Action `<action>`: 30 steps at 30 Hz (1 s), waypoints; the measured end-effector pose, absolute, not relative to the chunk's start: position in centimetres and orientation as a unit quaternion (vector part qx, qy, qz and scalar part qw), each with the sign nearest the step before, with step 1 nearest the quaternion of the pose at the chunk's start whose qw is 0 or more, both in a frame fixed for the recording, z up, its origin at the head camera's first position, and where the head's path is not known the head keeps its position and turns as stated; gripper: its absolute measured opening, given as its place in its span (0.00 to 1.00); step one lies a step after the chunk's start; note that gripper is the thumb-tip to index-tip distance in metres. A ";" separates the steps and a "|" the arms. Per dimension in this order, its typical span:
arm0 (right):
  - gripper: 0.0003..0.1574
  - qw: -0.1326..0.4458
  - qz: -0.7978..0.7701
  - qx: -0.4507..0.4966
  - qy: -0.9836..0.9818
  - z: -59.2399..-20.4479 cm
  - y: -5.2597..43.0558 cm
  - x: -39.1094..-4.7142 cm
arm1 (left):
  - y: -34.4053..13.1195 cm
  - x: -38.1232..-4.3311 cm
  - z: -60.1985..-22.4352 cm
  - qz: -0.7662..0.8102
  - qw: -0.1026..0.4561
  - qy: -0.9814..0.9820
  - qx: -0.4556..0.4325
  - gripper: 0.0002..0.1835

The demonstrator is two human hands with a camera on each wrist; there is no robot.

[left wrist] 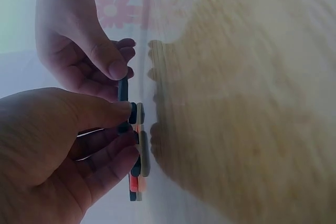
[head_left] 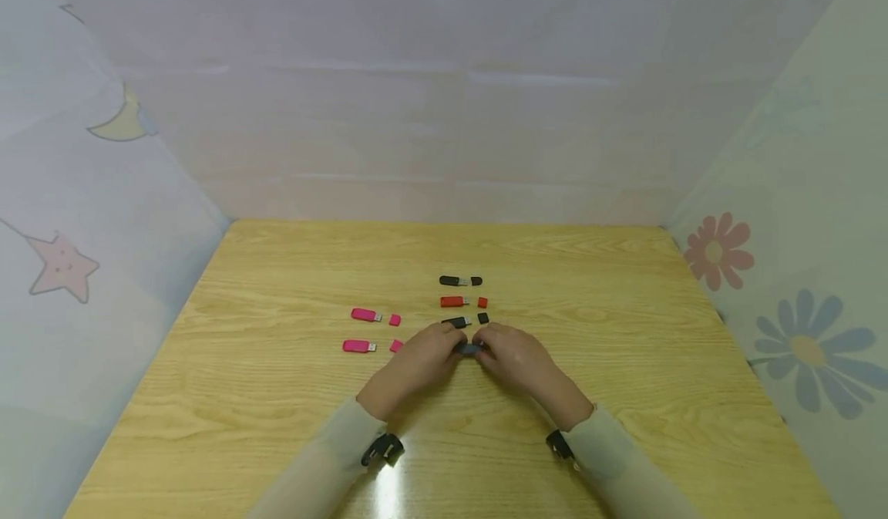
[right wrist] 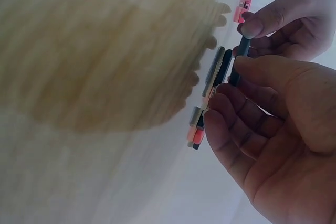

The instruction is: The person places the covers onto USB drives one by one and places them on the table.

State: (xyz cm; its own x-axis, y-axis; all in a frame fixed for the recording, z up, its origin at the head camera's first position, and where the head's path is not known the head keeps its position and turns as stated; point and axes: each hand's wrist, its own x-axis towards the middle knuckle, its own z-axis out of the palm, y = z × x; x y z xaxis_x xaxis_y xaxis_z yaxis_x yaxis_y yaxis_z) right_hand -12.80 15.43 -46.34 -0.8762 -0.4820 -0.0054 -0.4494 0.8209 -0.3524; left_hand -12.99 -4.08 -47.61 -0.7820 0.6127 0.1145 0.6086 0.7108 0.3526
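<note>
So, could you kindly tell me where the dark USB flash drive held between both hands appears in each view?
Head: the dark USB flash drive is below centre, slightly to the right.
Left wrist: the dark USB flash drive is left of centre, about mid-height.
Right wrist: the dark USB flash drive is in the upper right.
Shared landmark: the left hand and right hand, both gripping it.

I see a wood-grained table (head_left: 277, 272) with a glare of light near its front edge and a pale, creased backdrop (head_left: 444, 141) behind. Over on the left wall (head_left: 42, 357), a yellow moon (head_left: 121, 127) sits above a pink star (head_left: 64, 267); across on the right wall (head_left: 819, 218), a reddish flower (head_left: 714, 252) tops a blue-grey flower (head_left: 808, 351).
</note>
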 end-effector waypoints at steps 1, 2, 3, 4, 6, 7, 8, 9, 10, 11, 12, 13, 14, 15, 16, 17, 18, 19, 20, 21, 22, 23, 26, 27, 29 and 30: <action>0.07 0.048 -0.171 -0.245 0.953 -46.4 15.4 -12.8 | -4.1 -12.9 -47.6 0.189 0.006 0.924 0.332 0.08; 0.07 0.049 -0.169 -0.246 0.953 -46.4 15.4 -12.7 | -4.1 -12.9 -47.6 0.188 0.006 0.924 0.334 0.07; 0.07 0.051 -0.168 -0.247 0.953 -46.4 15.3 -12.7 | -4.1 -12.9 -47.6 0.187 0.007 0.923 0.336 0.07; 0.07 0.054 -0.165 -0.247 0.953 -46.4 15.3 -12.7 | -4.1 -12.8 -47.6 0.186 0.008 0.923 0.338 0.07; 0.07 0.059 -0.163 -0.247 0.954 -46.3 15.3 -12.7 | -4.1 -12.8 -47.6 0.184 0.009 0.922 0.339 0.06; 0.07 0.062 -0.163 -0.246 0.953 -46.3 15.3 -12.7 | -4.1 -12.7 -47.6 0.183 0.009 0.923 0.340 0.06; 0.07 0.065 -0.161 -0.246 0.954 -46.3 15.2 -12.7 | -4.1 -12.7 -47.5 0.182 0.010 0.923 0.340 0.06; 0.07 0.068 -0.161 -0.246 0.954 -46.3 15.2 -12.7 | -4.1 -12.7 -47.5 0.180 0.009 0.923 0.340 0.06; 0.07 0.071 -0.160 -0.246 0.954 -46.2 15.2 -12.7 | -4.1 -12.7 -47.5 0.180 0.009 0.923 0.339 0.06; 0.07 0.071 -0.160 -0.246 0.953 -46.2 15.2 -12.6 | -4.1 -12.7 -47.5 0.180 0.008 0.924 0.339 0.06; 0.07 0.073 -0.160 -0.247 0.953 -46.1 15.2 -12.6 | -4.1 -12.7 -47.4 0.179 0.008 0.924 0.338 0.06; 0.07 0.072 -0.159 -0.248 0.953 -46.1 15.2 -12.6 | -4.1 -12.7 -47.4 0.180 0.008 0.924 0.338 0.06; 0.07 0.072 -0.157 -0.249 0.953 -46.1 15.2 -12.6 | -4.1 -12.7 -47.3 0.181 0.008 0.923 0.338 0.06; 0.07 0.072 -0.157 -0.250 0.953 -46.0 15.2 -12.6 | -4.0 -12.7 -47.2 0.182 0.006 0.923 0.339 0.05; 0.06 0.072 -0.156 -0.251 0.953 -46.0 15.2 -12.6 | -4.0 -12.7 -47.1 0.182 0.006 0.923 0.339 0.05; 0.06 0.073 -0.155 -0.252 0.952 -46.0 15.2 -12.7 | -4.0 -12.6 -47.1 0.182 0.004 0.923 0.340 0.05; 0.06 0.073 -0.155 -0.253 0.952 -46.0 15.2 -12.7 | -4.0 -12.6 -47.0 0.182 0.003 0.923 0.340 0.05; 0.06 0.072 -0.155 -0.253 0.952 -46.1 15.2 -12.7 | -4.0 -12.6 -46.9 0.180 0.002 0.923 0.340 0.05; 0.06 0.074 -0.155 -0.253 0.952 -46.1 15.2 -12.8 | -4.0 -12.6 -46.9 0.178 0.002 0.924 0.340 0.05; 0.05 0.075 -0.156 -0.254 0.952 -46.1 15.2 -12.8 | -3.9 -12.6 -47.0 0.173 0.002 0.925 0.339 0.05; 0.05 0.075 -0.157 -0.254 0.951 -46.1 15.1 -12.8 | -3.9 -12.6 -47.1 0.168 0.002 0.926 0.338 0.05; 0.05 0.076 -0.158 -0.254 0.951 -46.1 15.1 -12.9 | -3.8 -12.6 -47.1 0.163 0.002 0.928 0.336 0.05; 0.04 0.081 -0.158 -0.255 0.951 -46.2 15.1 -13.0 | -3.7 -12.7 -47.3 0.151 0.007 0.931 0.331 0.05; 0.04 0.082 -0.158 -0.255 0.950 -46.2 15.1 -13.0 | -3.7 -12.7 -47.4 0.149 0.008 0.932 0.330 0.05; 0.04 0.084 -0.158 -0.256 0.950 -46.3 15.1 -13.1 | -3.7 -12.8 -47.5 0.146 0.009 0.933 0.329 0.05; 0.04 0.084 -0.158 -0.256 0.950 -46.3 15.1 -13.1 | -3.7 -12.8 -47.6 0.145 0.008 0.933 0.330 0.05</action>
